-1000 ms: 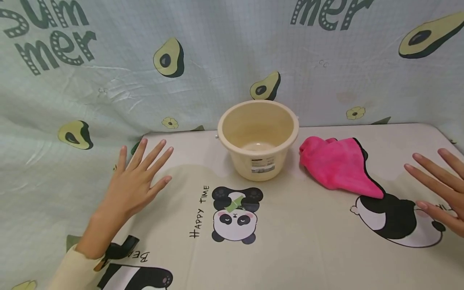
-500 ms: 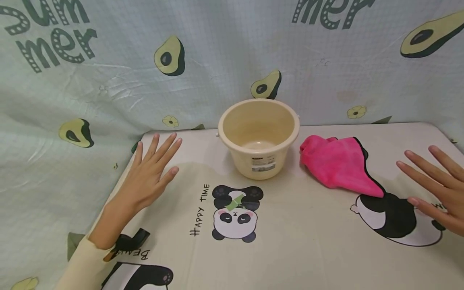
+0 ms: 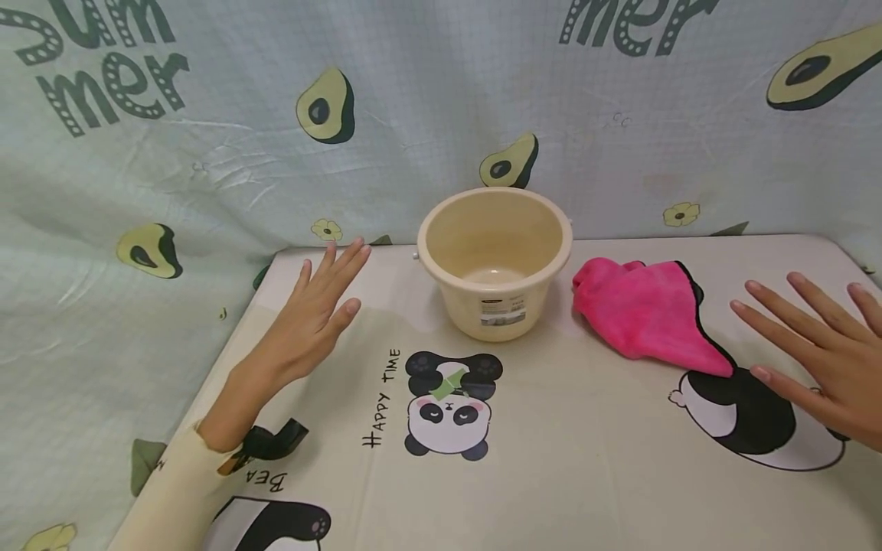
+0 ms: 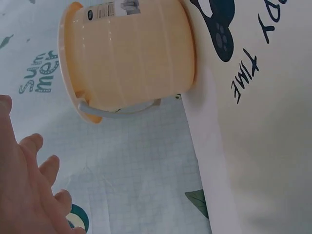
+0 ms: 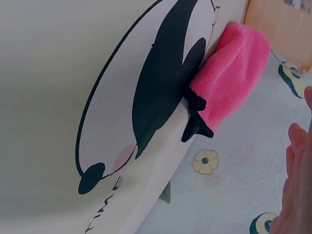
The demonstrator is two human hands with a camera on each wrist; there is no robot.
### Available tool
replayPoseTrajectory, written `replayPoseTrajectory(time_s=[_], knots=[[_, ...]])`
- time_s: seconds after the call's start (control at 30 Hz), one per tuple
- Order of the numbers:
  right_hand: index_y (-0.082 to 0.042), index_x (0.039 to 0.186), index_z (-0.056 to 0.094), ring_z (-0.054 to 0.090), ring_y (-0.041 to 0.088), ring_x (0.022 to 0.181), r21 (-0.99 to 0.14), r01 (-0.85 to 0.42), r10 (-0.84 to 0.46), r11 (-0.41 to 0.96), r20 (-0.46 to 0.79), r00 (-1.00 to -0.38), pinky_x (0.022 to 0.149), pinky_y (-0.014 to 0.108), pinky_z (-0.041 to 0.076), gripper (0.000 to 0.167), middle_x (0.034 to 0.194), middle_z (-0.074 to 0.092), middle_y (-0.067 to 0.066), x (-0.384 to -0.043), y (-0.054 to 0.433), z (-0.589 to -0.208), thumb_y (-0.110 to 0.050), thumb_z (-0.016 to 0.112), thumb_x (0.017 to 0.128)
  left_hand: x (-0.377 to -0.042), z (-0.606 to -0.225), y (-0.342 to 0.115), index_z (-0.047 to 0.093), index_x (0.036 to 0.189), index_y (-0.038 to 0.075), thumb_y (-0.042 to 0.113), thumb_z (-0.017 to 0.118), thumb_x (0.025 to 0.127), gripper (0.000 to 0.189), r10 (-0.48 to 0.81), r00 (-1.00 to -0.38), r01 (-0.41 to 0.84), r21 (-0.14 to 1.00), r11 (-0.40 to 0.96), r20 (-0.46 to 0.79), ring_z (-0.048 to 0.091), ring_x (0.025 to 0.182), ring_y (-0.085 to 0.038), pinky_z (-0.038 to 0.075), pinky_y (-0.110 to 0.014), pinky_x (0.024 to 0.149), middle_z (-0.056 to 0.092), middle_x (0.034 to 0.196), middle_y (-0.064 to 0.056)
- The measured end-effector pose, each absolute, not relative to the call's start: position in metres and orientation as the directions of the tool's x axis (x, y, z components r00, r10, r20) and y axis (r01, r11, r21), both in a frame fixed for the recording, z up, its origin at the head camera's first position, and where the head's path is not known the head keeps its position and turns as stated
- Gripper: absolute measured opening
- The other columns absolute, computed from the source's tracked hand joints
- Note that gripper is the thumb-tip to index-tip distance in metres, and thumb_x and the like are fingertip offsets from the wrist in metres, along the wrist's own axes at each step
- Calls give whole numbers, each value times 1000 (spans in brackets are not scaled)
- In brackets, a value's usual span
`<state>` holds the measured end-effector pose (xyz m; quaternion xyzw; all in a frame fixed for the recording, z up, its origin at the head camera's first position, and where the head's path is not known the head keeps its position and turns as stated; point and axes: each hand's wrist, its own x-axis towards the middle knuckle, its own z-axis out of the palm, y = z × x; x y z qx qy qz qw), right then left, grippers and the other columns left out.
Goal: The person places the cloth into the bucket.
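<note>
A cream plastic bucket (image 3: pixel 492 306) stands upright near the back of the table, with a label on its front; its pale handle (image 4: pixel 122 114) shows in the left wrist view. To its right lies a crumpled pink cloth (image 3: pixel 634 310) with a black edge, also seen as a pink cloth (image 5: pixel 236 73) in the right wrist view. My left hand (image 3: pixel 299 329) hovers left of the bucket, fingers spread and holding nothing. Right of the cloth, my right hand (image 3: pixel 823 352) is held with straight fingers, apart from it and holding nothing.
The table (image 3: pixel 565 474) has a cream cover printed with pandas and lettering. Behind and to the left hangs a pale curtain (image 3: pixel 413 99) with avocado prints. A black strap (image 3: pixel 276 441) is at my left wrist.
My left hand has moved right and slightly forward, closer to the bucket. My right hand has shifted left toward the pink cloth. Bucket and cloth stay in place.
</note>
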<state>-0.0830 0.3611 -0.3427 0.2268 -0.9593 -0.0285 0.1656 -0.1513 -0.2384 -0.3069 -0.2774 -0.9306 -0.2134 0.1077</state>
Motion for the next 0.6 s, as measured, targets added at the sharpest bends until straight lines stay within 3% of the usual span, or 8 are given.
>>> replayPoseTrajectory(time_s=[0.4,0.6], knots=[[-34,164,4,-16,28,156,178,-390,-423,903,225,-878,119,58,-18,101,171,-11,-5,-91,352,-342,-60,65,88,-165,-298,-213,15,165,30,67,28,104,72,498,-806,592,459,662,321,2,157,-23,-2,-55,125,13,170,8],[-32,165,4,-17,28,155,178,-412,-442,893,182,-879,119,56,-20,99,171,-13,-3,-99,347,-343,-57,64,90,-175,-294,-200,14,163,39,67,44,101,75,465,-832,549,563,618,302,10,157,-20,14,-56,124,14,169,14]])
